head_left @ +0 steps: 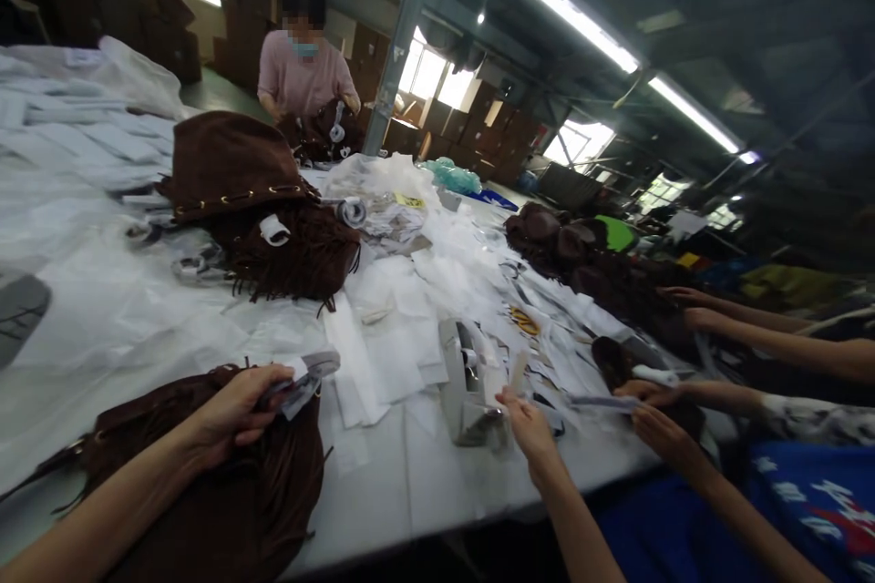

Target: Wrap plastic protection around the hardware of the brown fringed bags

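Note:
A dark brown fringed bag (273,492) lies on the table in front of me, partly under my left forearm. My left hand (239,410) is closed around a strap wrapped in greyish-white material (311,375), just above the bag. To the right, my right hand (530,433) pinches a short pale strip (519,372) that looks like tape. That hand is beside a grey tape dispenser (471,392), whose inside is only partly visible.
Another brown fringed bag (232,164) sits farther back, with white sheets (393,337) nearby. Yellow-handled scissors (524,321) lie past the dispenser. Co-workers' hands (656,410) work close on my right; a person in pink (307,77) stands across the table by a post (403,46).

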The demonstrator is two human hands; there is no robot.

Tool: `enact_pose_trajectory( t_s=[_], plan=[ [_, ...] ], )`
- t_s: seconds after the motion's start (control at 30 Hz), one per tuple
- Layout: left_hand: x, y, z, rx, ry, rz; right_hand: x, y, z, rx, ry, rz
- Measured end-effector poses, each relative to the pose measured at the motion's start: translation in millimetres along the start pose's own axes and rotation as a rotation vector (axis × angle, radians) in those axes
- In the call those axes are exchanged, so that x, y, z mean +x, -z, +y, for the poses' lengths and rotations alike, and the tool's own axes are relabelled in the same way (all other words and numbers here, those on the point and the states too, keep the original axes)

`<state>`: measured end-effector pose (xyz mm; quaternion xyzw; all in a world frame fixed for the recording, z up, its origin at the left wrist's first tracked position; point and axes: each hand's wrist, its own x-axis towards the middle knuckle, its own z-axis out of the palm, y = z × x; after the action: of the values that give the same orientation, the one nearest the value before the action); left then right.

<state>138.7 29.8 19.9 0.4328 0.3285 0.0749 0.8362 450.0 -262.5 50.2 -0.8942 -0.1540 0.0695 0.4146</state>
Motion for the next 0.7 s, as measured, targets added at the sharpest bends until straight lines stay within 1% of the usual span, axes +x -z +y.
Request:
enact_pose_trajectory(
  t_s=[0.07, 0.13, 0.2, 0.27, 0.33, 0.47, 0.6, 0.63, 0.7],
  plan=[
    [-1, -0.4, 0, 0.018, 0.003, 0.002, -2, -1, 4, 0.066, -0.052, -0.122],
    [-3, -1.3, 2, 0.038, -0.001, 0.014, -4, -6, 1, 0.126, -0.067, -0.202],
    [-7, -2.4, 3, 0.051, -0.007, 0.025, -5, -10, -5, 0.173, -0.059, -0.236],
    [-9, -3.3, 4, 0.06, -0.01, 0.035, -4, -11, -10, 0.203, -0.058, -0.239],
    [-10, -3.4, 3, 0.062, -0.012, 0.048, -4, -9, -12, 0.227, -0.035, -0.198],
    [-8, -2.8, 3, 0.042, 0.005, 0.054, -11, 0, -6, 0.261, 0.021, -0.03],
    [-6, -9.3, 5, 0.015, 0.028, 0.105, -30, 7, 9, 0.35, -0.028, 0.119],
    [-7, -12.2, 6, 0.005, 0.027, 0.12, -36, 6, 14, 0.377, -0.052, 0.126],
    [-9, -18.3, 7, -0.012, 0.019, 0.143, -47, 1, 22, 0.418, -0.125, 0.079]
  ],
)
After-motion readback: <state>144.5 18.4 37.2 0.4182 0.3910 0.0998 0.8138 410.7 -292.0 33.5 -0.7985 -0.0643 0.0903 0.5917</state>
